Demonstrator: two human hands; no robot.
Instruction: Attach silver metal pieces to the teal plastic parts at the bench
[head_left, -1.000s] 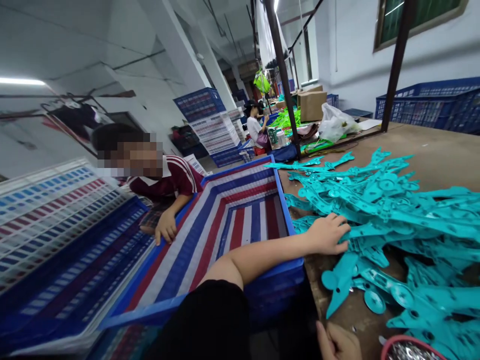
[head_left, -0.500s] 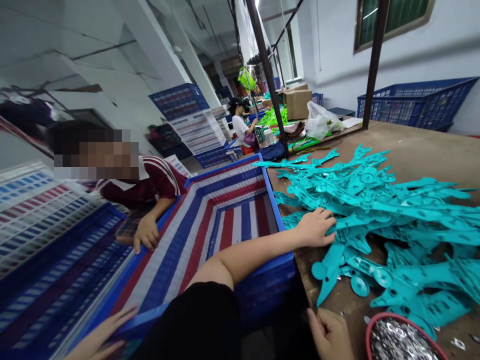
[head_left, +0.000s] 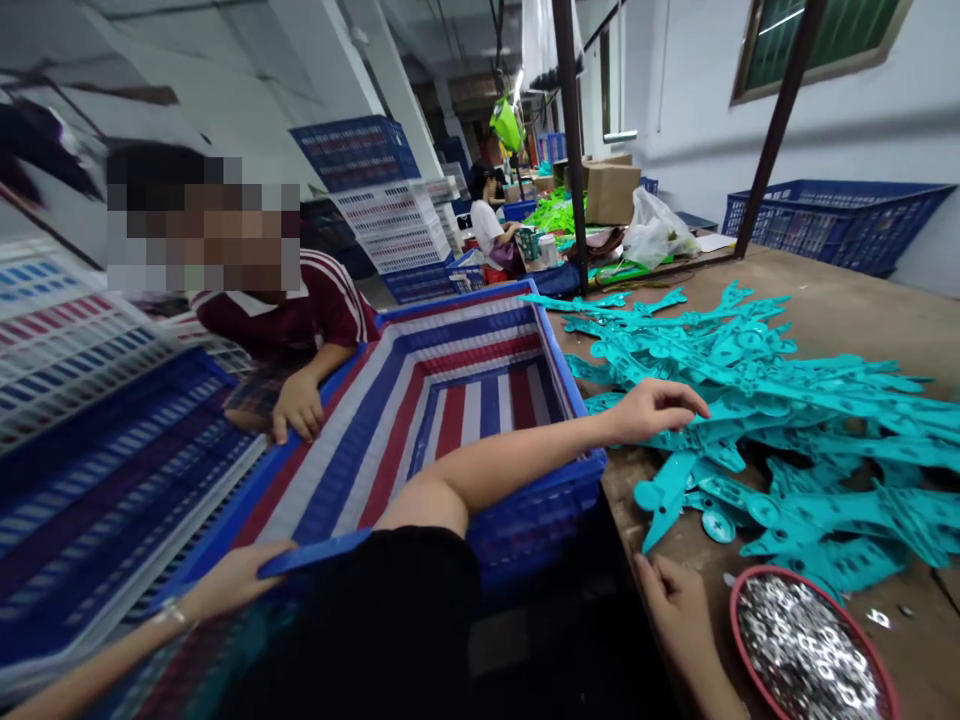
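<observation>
My left hand (head_left: pixel 652 408) reaches across the corner of a blue, red and white striped crate (head_left: pixel 525 520). It hovers just over the near edge of a big pile of flat teal plastic parts (head_left: pixel 787 400) on the wooden table (head_left: pixel 862 300). Its fingers are spread and hold nothing. At the table's front edge lies my right hand (head_left: pixel 671 610), fingers loose and empty. It is just left of a red bowl (head_left: pixel 750 582) full of small silver metal pieces.
A person in a maroon shirt (head_left: pixel 300 320) leans on the crate's far rim with one hand (head_left: pixel 296 405). Another person's hand (head_left: pixel 225 582) grips the crate's near corner. Stacked crates (head_left: pixel 375 200) stand behind, a blue crate (head_left: pixel 840 220) sits at the table's far right, and a metal post (head_left: pixel 571 150) rises beside it.
My left hand has lifted off the teal pile and spread its fingers. Another person's hand has come in at the lower left and taken the crate's corner. The view shifted, showing more of the red bowl.
</observation>
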